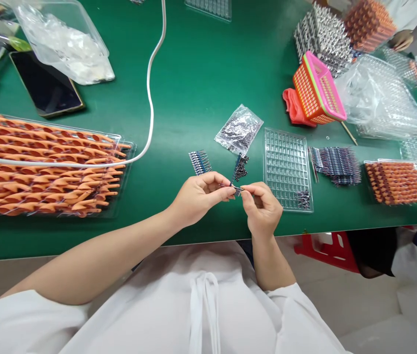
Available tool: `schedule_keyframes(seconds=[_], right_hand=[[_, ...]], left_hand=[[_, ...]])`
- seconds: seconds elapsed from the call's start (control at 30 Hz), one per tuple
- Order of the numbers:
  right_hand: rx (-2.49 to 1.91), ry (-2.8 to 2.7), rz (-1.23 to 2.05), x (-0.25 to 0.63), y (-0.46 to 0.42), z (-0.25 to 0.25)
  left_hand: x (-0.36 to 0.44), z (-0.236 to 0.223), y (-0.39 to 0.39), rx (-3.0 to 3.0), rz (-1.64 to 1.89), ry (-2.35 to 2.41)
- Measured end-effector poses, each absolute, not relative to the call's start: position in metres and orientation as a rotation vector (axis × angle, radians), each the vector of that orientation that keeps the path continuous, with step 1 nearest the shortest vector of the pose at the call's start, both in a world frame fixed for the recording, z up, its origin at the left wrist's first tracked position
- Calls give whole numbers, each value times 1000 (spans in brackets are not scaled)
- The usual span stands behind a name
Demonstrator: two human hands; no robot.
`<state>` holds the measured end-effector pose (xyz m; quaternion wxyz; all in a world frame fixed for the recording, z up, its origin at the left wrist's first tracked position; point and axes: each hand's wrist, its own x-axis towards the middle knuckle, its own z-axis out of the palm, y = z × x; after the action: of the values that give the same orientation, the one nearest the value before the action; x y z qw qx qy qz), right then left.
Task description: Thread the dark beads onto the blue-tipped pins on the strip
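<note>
My left hand (203,194) pinches a small thin dark metal piece (237,189), thumb against fingers. The fingertips of my right hand (263,206) close on the other end of it, beside the left fingertips. Just beyond them lie a narrow blue strip (236,167) and a loose pile of small dark beads (242,168). Past my left hand is a blue strip of silver pin-like parts (200,162). A clear zip bag of dark small parts (239,130) lies farther back. Right of my right hand, a clear compartment tray (285,167) holds several small dark parts (303,199) in its near corner.
Orange parts (46,167) fill a tray at left, crossed by a white cable (150,88). A phone (46,83) and a bag in a clear tub (72,46) lie behind. At right are stacked strips (337,164), baskets (319,91) and orange parts (396,182).
</note>
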<state>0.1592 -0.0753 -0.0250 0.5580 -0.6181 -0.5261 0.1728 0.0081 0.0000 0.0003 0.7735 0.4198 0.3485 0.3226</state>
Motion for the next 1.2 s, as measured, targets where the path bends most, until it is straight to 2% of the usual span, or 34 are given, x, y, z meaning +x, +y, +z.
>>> schedule_keyframes(seconds=[0.27, 0.63, 0.93, 1.2], right_hand=[[-1453, -1222, 465, 160, -73, -24], [-1450, -1163, 600, 158, -66, -19], [-1411, -1052, 652, 155, -66, -24], [-1391, -1036, 665, 154, -68, -21]], left_hand=[[8, -4, 2, 930, 675, 778], [0, -1, 10, 1305, 475, 1012], [6, -1, 13, 996, 348, 1193], [5, -1, 12, 1088, 436, 1108]])
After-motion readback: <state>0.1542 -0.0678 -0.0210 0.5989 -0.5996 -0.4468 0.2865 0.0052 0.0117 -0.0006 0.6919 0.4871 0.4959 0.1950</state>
